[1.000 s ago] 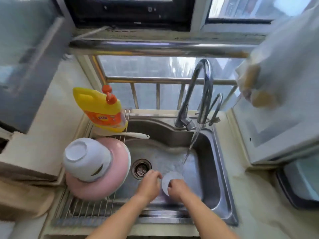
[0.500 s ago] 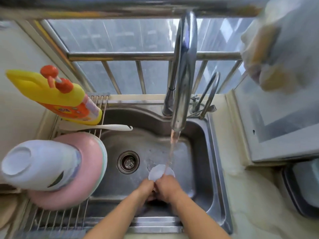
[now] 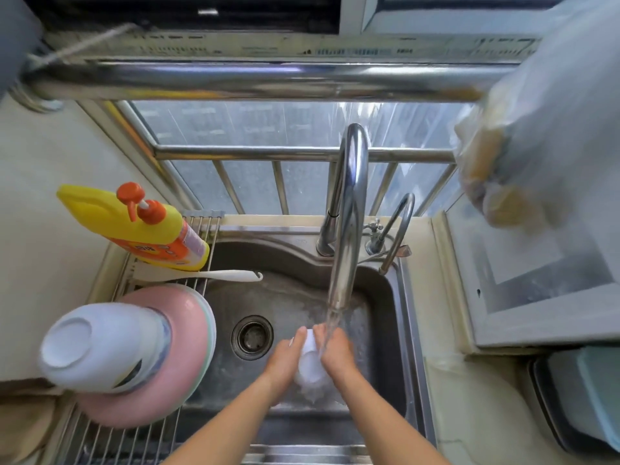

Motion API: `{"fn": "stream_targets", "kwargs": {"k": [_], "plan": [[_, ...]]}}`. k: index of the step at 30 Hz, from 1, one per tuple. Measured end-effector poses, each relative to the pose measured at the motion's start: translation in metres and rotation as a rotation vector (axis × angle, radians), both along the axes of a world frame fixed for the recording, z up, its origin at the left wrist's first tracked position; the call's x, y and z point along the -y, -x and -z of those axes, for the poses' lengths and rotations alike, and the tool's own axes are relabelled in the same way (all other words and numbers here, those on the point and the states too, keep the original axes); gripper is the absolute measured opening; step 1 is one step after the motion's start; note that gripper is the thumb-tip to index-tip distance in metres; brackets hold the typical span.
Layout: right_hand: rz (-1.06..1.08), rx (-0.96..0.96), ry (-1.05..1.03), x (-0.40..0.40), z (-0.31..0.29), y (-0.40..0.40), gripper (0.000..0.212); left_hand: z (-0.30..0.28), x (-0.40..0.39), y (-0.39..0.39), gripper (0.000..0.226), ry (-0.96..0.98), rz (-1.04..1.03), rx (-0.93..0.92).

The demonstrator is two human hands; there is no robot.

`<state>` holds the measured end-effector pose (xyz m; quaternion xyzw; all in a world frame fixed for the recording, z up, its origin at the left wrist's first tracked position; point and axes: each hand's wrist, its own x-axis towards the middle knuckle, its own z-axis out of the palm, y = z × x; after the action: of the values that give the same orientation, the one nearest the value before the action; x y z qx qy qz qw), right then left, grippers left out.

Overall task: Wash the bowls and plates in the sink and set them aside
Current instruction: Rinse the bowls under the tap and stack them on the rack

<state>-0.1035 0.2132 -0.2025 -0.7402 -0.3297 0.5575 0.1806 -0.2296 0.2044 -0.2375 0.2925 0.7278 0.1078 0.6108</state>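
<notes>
While water runs from the faucet (image 3: 347,209) into the steel sink (image 3: 396,310), the left hand (image 3: 285,359) and right hand (image 3: 337,352) cup a small white bowl (image 3: 310,362) between them under the stream; washed bowls (image 3: 104,347) sit upturned on the rack (image 3: 134,437) at left.

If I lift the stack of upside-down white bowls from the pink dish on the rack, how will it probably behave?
The white bowls look like glazed ceramic, so probably stiff, fairly heavy and breakable. They appear nested and perched on the domed pink dish, leaning a little, so the stack may shift or tip. Having likely just been washed, they may be slippery.
</notes>
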Motion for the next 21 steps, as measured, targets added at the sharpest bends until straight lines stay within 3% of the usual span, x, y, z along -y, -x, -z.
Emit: {"fn": "stream_targets", "kwargs": {"k": [3,5,7,10,14,17,21], "plan": [[-0.118,0.245,-0.042,0.007,0.004,0.007,0.056,-0.032,-0.009,-0.018,0.066,0.128,-0.174,0.091],[-0.171,0.289,-0.033,0.010,0.005,0.006,0.064,-0.038,-0.008,-0.025,0.054,0.175,-0.259,0.146],[-0.138,0.288,0.024,0.011,0.010,0.001,0.055,-0.035,-0.004,-0.028,0.050,0.193,-0.262,0.153],[0.091,0.216,0.053,0.002,0.009,-0.010,0.028,-0.037,0.003,-0.034,0.047,0.175,-0.257,0.154],[0.153,0.241,0.165,-0.004,0.014,-0.023,0.041,-0.032,0.003,-0.034,0.046,0.172,-0.279,0.154],[0.121,0.136,0.150,-0.001,0.006,-0.015,0.046,-0.024,-0.001,-0.031,0.046,0.212,-0.297,0.152],[0.108,0.154,0.034,0.007,-0.002,-0.003,0.032,-0.002,-0.005,-0.026,0.066,0.288,-0.311,0.177]]}}
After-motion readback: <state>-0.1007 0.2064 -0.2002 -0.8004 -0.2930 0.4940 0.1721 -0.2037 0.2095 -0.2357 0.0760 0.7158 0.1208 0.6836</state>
